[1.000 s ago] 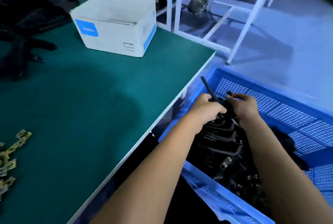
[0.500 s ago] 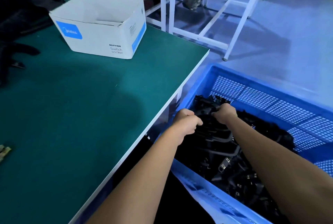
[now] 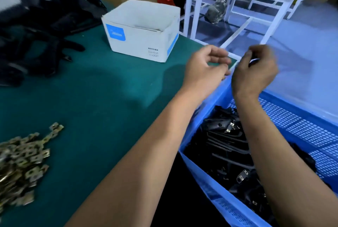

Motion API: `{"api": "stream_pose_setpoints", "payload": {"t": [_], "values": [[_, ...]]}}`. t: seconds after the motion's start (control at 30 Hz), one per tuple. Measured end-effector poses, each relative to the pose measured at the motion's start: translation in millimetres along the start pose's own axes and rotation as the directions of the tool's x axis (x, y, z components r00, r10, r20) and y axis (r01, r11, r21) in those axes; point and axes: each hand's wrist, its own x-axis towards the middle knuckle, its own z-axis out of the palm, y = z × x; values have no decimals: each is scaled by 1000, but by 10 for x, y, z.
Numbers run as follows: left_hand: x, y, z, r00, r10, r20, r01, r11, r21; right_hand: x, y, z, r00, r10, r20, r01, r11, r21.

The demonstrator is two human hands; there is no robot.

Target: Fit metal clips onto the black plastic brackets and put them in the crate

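Both hands (image 3: 206, 69) (image 3: 254, 73) now above crate (image 3: 311, 128).

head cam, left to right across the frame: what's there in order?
Pile of metal clips → heap of unfitted black brackets → white cardboard box → left hand → right hand → blue crate holding finished brackets.

A dark green mat (image 3: 95, 98), brassy clips (image 3: 22, 161), black brackets (image 3: 226, 139) in a blue perforated crate (image 3: 311, 128), and a white box (image 3: 140, 31) with light-blue patches are noted.
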Motion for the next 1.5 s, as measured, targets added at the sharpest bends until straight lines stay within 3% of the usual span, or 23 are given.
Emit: {"api": "stream_pose_setpoints", "payload": {"t": [0.07, 0.17, 0.23, 0.3, 0.4, 0.47, 0.5, 0.6, 0.63, 0.77, 0.83, 0.97, 1.1, 1.2, 1.33, 1.43, 1.47, 1.5], "values": [[-42, 164, -424, 988, 50, -149, -55, 998, -27, -207, -526, 105, 986, -164, 6, 160, 970, 182], [-178, 303, -1138, 932, 75, -356, -95, 995, -37, -690, -1221, 355, 930, -273, 247, 162, 906, 392], [-342, 335, -1650, 873, 106, -476, -114, 993, 13, -1101, -1612, 514, 814, -337, 472, 104, 885, 453], [-553, 359, -2156, 789, 149, -596, -118, 989, 91, -1500, -1956, 687, 649, -433, 626, 127, 873, 472], [-1023, 375, -3026, 621, 175, -764, -38, 980, 194, -2132, -2573, 882, 369, -557, 744, 237, 831, 504], [-1342, 350, -3502, 534, 170, -828, 15, 978, 210, -2455, -2860, 975, 250, -612, 750, 295, 786, 543], [-1523, 323, -3718, 491, 164, -856, 34, 978, 206, -2613, -2990, 1028, 242, -634, 734, 331, 765, 552], [-1948, 242, -4160, 373, 156, -915, 66, 979, 194, -2889, -3253, 1182, 355, -677, 644, 558, 707, 435], [-2022, 227, -4254, 346, 150, -926, 68, 981, 184, -2941, -3312, 1245, 347, -681, 645, 610, 686, 396], [-2141, 222, -4490, 302, 92, -949, -47, 996, 81, -3164, -3468, 1473, 106, -667, 738, 672, 595, 441], [-2129, 206, -4506, 326, 53, -944, -80, 996, 29, -3213, -3480, 1562, 108, -672, 733, 635, 614, 469], [-2096, 155, -4495, 363, 8, -932, -67, 998, -18, -3156, -3485, 1702, 201, -633, 748, 622, 672, 401], [-2087, 158, -4503, 380, -7, -925, -111, 992, -53, -3089, -3402, 1755, 184, -536, 824, 715, 648, 262], [-2080, 149, -4491, 390, -8, -921, -103, 993, -53, -3024, -3381, 1784, 143, -507, 850, 696, 663, 278], [-2087, 164, -4458, 417, -8, -909, -101, 993, -54, -2920, -3419, 1721, 214, -581, 785, 684, 663, 305], [-2067, 181, -4434, 535, 18, -845, -115, 992, -52, -2935, -3513, 1581, 390, -662, 640, 507, 735, 450], [-2049, 190, -4419, 599, 19, -800, -121, 990, -67, -2962, -3579, 1503, 424, -661, 619, 382, 750, 540], [-2025, 191, -4396, 663, 9, -749, -114, 990, -88, -3006, -3656, 1411, 405, -657, 636, 243, 748, 618]]}}
